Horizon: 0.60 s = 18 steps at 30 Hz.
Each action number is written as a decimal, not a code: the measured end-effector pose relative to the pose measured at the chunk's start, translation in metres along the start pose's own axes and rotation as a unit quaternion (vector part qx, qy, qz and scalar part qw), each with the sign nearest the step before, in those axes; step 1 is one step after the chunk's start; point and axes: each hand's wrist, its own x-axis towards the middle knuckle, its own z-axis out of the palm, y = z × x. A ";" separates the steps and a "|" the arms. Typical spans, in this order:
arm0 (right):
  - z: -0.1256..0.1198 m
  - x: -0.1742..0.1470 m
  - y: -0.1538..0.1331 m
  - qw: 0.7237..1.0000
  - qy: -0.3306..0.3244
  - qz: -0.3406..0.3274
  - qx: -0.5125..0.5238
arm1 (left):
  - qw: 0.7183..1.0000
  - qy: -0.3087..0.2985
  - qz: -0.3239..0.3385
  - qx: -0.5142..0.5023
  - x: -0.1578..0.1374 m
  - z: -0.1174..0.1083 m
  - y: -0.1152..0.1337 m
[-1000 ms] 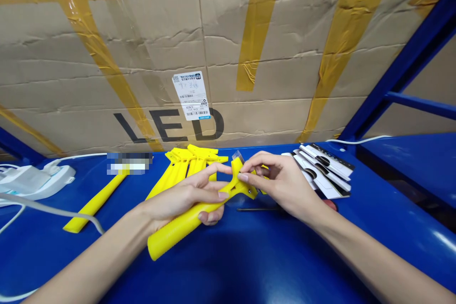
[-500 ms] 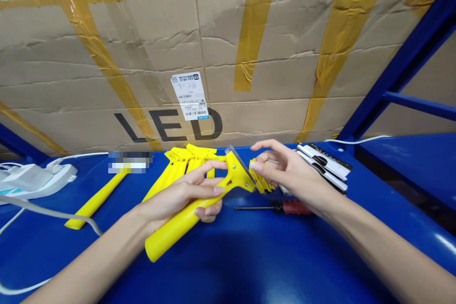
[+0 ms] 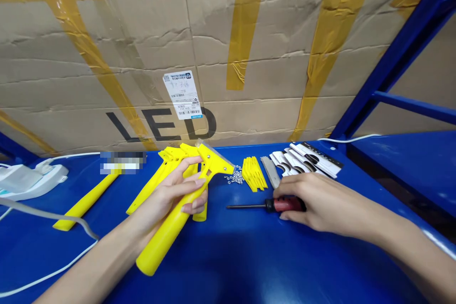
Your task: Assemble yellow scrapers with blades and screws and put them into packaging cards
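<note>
My left hand (image 3: 181,190) is wrapped around the handle of a yellow scraper (image 3: 162,235). The scraper's head points up and right, with a blade along its edge and small screws in its face. On the blue surface, my right hand (image 3: 313,199) has its fingers and thumb around the red handle of a screwdriver (image 3: 249,206), whose shaft points left. Small loose screws (image 3: 235,175) lie just past the scraper head. Beside them sits a row of yellow plastic pieces (image 3: 253,173), then a stack of grey metal blades (image 3: 270,171).
More yellow scraper handles (image 3: 153,187) lie behind my left hand. A scraper (image 3: 89,197) with a blurred-out head rests farther left, near a white power strip (image 3: 53,180) and cables. White-and-black cards (image 3: 309,159) lie at right. A taped cardboard box (image 3: 213,57) stands behind; blue frame bars (image 3: 392,57) rise right.
My right hand has left the scraper head, moved down and right, and closed around the screwdriver handle. The scraper in my left hand has shifted left and turned more upright.
</note>
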 end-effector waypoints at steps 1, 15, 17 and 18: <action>-0.001 -0.001 -0.001 1.000 -0.002 0.002 -0.001 | 1.000 -0.001 0.000 0.005 -0.001 0.000 0.000; -0.002 -0.016 0.007 0.962 0.229 0.022 0.149 | 0.997 0.048 0.023 0.061 -0.004 0.002 -0.014; 0.001 -0.015 0.011 0.953 0.266 0.017 0.144 | 0.995 0.053 0.025 0.079 -0.006 0.004 -0.018; 0.003 -0.016 0.013 0.950 0.274 0.018 0.149 | 0.994 0.054 0.024 0.087 -0.006 0.005 -0.020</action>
